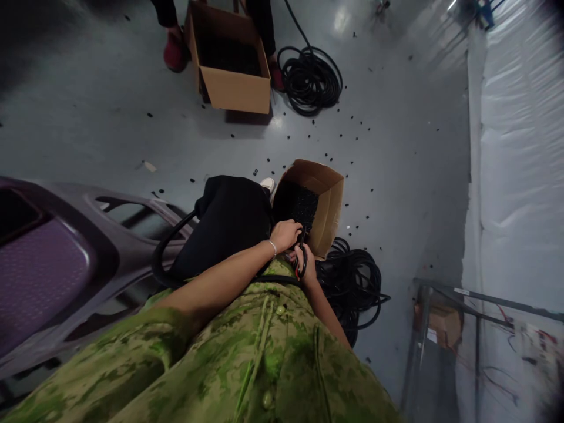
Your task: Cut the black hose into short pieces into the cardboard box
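My right hand is closed round the dark looped handles of a pair of scissors, whose blades point away from me toward the box. My left hand, with a bracelet at the wrist, is closed just beside the blades, its fingertips on a thin black hose, mostly covered by the fingers. Black hose also runs across my lap. Right in front of both hands, a cardboard box stands open, with many small black pieces inside.
Coiled black hose lies on the floor at right. A person's feet flank another cardboard box ahead, beside a second hose coil. Small black bits dot the floor. A purple-seated chair stands left; a metal frame stands right.
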